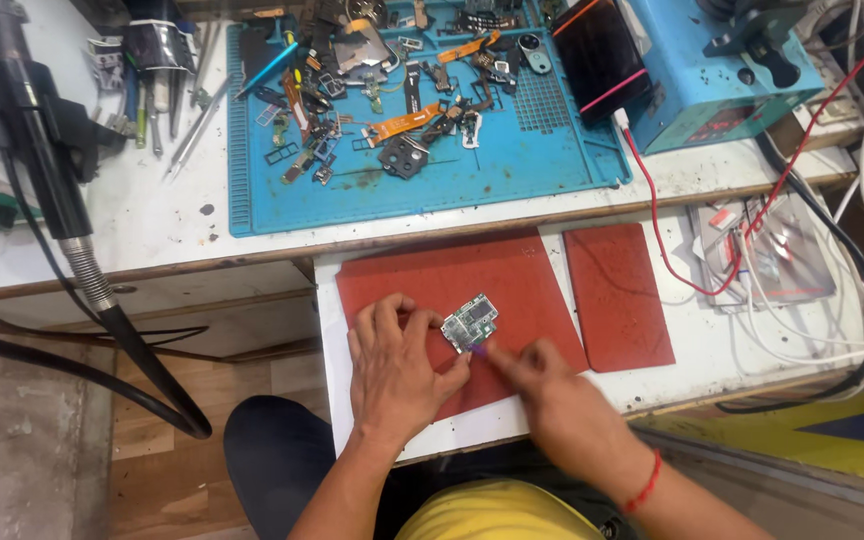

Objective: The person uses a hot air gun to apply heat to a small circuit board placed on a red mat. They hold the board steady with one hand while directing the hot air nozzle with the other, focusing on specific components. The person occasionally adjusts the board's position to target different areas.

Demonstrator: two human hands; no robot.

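A small green circuit board (471,322) lies on a large red mat (492,275) on a pull-out white shelf. My left hand (397,365) rests on the mat and pinches the board's left edge with fingers and thumb. My right hand (542,385) is blurred and holds a thin purple-tipped tool (479,349) whose tip touches the board's lower edge. A red thread band circles my right wrist.
A second red mat (617,295) lies to the right. A blue work mat (432,170) above holds several phone parts. A black phone (597,50) leans on a blue machine (712,70). Red and white cables (802,270) tangle at right. A black hot-air handle (47,170) stands at left.
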